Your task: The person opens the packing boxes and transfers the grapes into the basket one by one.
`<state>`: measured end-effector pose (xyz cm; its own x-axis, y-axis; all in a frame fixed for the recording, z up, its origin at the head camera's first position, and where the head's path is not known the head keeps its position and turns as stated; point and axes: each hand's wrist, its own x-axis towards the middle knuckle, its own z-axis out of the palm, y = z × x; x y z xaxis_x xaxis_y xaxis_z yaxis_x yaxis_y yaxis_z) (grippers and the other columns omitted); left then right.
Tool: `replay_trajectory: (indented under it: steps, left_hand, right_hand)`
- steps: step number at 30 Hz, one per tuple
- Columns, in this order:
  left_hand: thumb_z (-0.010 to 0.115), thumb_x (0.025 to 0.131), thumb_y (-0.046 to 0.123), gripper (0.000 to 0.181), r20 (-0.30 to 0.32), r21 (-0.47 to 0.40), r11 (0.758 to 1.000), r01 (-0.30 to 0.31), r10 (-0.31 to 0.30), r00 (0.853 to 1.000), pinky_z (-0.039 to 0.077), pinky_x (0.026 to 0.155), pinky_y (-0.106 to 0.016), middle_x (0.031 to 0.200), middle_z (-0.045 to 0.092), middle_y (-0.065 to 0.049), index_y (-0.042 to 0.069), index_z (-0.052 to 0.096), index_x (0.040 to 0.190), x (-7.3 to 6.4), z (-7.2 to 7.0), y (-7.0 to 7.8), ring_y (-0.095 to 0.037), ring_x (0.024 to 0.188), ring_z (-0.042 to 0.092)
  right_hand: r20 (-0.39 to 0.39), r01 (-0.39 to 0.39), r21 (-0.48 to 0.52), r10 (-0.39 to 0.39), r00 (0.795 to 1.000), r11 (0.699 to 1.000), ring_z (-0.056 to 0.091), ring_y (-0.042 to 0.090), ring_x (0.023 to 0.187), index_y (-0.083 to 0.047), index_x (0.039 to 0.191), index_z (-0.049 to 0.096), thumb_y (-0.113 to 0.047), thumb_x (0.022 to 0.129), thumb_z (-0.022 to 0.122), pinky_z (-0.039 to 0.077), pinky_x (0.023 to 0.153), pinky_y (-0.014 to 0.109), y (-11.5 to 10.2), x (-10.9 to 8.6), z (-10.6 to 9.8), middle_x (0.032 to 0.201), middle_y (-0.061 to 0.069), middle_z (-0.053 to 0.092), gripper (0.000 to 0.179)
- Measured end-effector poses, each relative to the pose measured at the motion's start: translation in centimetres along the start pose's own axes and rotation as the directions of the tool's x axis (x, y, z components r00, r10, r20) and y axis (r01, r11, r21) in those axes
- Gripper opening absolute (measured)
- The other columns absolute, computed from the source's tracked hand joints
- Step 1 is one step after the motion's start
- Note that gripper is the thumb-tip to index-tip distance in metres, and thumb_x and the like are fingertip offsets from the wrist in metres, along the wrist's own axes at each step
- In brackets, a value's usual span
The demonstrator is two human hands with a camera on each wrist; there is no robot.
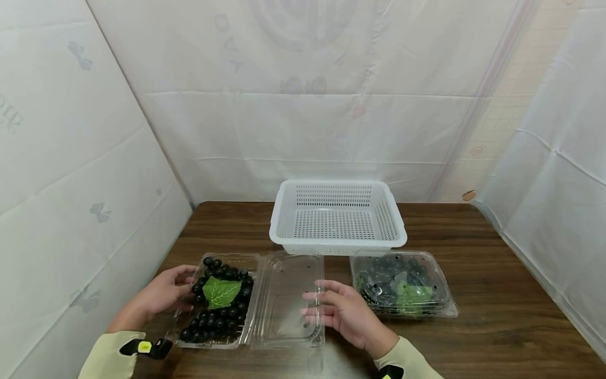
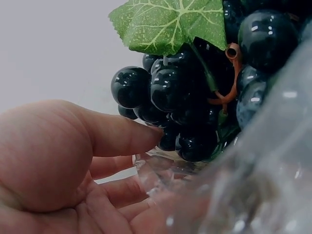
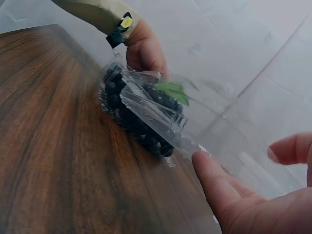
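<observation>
An opened clear plastic clamshell box (image 1: 251,316) lies on the table, its base to the left and its lid (image 1: 286,308) folded out to the right. Black grapes (image 1: 213,322) fill the base, with a green leaf (image 1: 221,292) on top. My left hand (image 1: 167,291) grips the base's left side; in the left wrist view the thumb (image 2: 129,136) lies over the rim beside the grapes and the fingers sit behind the clear wall. At the lid's right edge is my right hand (image 1: 349,314), fingers extended against the plastic, thumb (image 3: 292,148) held apart.
A second clamshell box (image 1: 402,284), closed over dark grapes and a green leaf, stands to the right. Behind both boxes is a white perforated basket (image 1: 338,245) on the brown wooden table (image 1: 492,284). White sheeting (image 1: 303,137) hangs around the back and sides.
</observation>
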<state>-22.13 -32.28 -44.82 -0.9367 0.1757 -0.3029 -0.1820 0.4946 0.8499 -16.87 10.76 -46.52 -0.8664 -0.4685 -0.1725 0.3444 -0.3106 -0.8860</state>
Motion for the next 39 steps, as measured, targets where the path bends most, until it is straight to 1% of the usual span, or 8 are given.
replay_trajectory:
  steps: [6,11,15,24,29,33,36,39]
  left_hand:
    - [0.044,0.104,-0.004,0.051,-0.014,-0.014,1.000,0.018,-0.019,1.000,0.063,0.075,-0.046,0.140,0.044,-0.039,-0.008,0.031,0.153,0.2,0.2,0.2,-0.025,0.095,0.064]
    - [0.043,0.106,-0.002,0.049,-0.004,-0.011,1.000,0.021,-0.021,1.000,0.063,0.075,-0.046,0.137,0.047,-0.037,-0.008,0.031,0.153,0.6,0.3,0.5,-0.026,0.096,0.063]
    - [0.043,0.106,-0.002,0.048,0.002,-0.012,1.000,0.022,-0.022,1.000,0.063,0.076,-0.046,0.135,0.048,-0.035,-0.008,0.031,0.153,0.9,0.3,0.8,-0.026,0.095,0.063]
    - [0.044,0.107,-0.001,0.047,-0.015,0.011,1.000,0.024,-0.024,1.000,0.063,0.074,-0.045,0.127,0.053,-0.030,-0.009,0.033,0.151,1.8,0.2,1.3,-0.025,0.092,0.063]
    - [0.044,0.106,-0.002,0.047,-0.008,0.008,1.000,0.017,-0.017,1.000,0.063,0.075,-0.045,0.120,0.055,-0.027,-0.011,0.032,0.151,1.8,0.2,1.4,-0.024,0.089,0.061]
    - [0.043,0.107,0.000,0.047,0.017,0.002,1.000,0.023,-0.023,1.000,0.063,0.075,-0.045,0.121,0.056,-0.027,-0.014,0.031,0.150,1.6,0.1,1.5,-0.023,0.086,0.065]
    - [0.042,0.107,0.001,0.047,0.052,-0.010,0.999,0.034,-0.034,0.998,0.063,0.074,-0.046,0.117,0.060,-0.025,-0.014,0.030,0.150,1.4,0.1,1.5,-0.025,0.082,0.068]
    - [0.042,0.107,0.001,0.048,0.072,-0.020,0.999,0.051,-0.049,0.996,0.062,0.072,-0.048,0.115,0.060,-0.023,-0.012,0.030,0.151,1.5,0.1,1.5,-0.026,0.079,0.068]
  right_hand:
    - [-0.036,-0.032,0.018,0.032,0.999,0.999,0.071,0.034,0.113,0.009,0.156,0.020,-0.014,0.109,0.043,0.058,0.099,0.043,0.2,-0.3,0.3,0.153,0.034,0.043,0.057]
    - [-0.070,-0.022,0.017,0.023,0.997,1.000,0.071,0.032,0.111,0.010,0.156,0.016,-0.012,0.109,0.039,0.058,0.098,0.042,0.6,-0.2,0.3,0.153,0.036,0.040,0.057]
    - [-0.098,-0.004,0.024,0.006,0.995,1.000,0.073,0.030,0.105,0.011,0.155,0.016,-0.010,0.107,0.038,0.059,0.097,0.041,1.1,0.0,0.3,0.152,0.036,0.041,0.056]
    - [-0.164,0.013,0.017,-0.010,0.986,1.000,0.073,0.023,0.096,0.012,0.148,0.025,-0.009,0.107,0.040,0.061,0.091,0.036,1.3,0.7,0.4,0.146,0.032,0.050,0.049]
    - [-0.158,0.016,0.026,-0.012,0.987,1.000,0.071,0.030,0.108,0.013,0.155,0.013,-0.012,0.109,0.036,0.059,0.097,0.039,1.1,0.4,0.7,0.157,0.037,0.032,0.057]
    - [-0.191,0.032,-0.032,-0.037,0.981,0.999,0.061,0.035,0.121,0.013,0.158,0.005,-0.016,0.109,0.039,0.056,0.101,0.038,0.5,0.1,1.1,0.160,0.039,0.020,0.066]
    - [-0.228,0.058,-0.099,-0.079,0.970,0.993,0.047,0.045,0.135,0.014,0.158,0.006,-0.016,0.106,0.042,0.048,0.112,0.047,-0.1,0.0,1.6,0.161,0.038,0.016,0.069]
    - [-0.261,0.072,-0.153,-0.111,0.959,0.986,0.027,0.050,0.149,0.013,0.158,0.009,-0.014,0.104,0.044,0.032,0.121,0.059,-0.6,0.0,1.9,0.164,0.035,0.011,0.070]
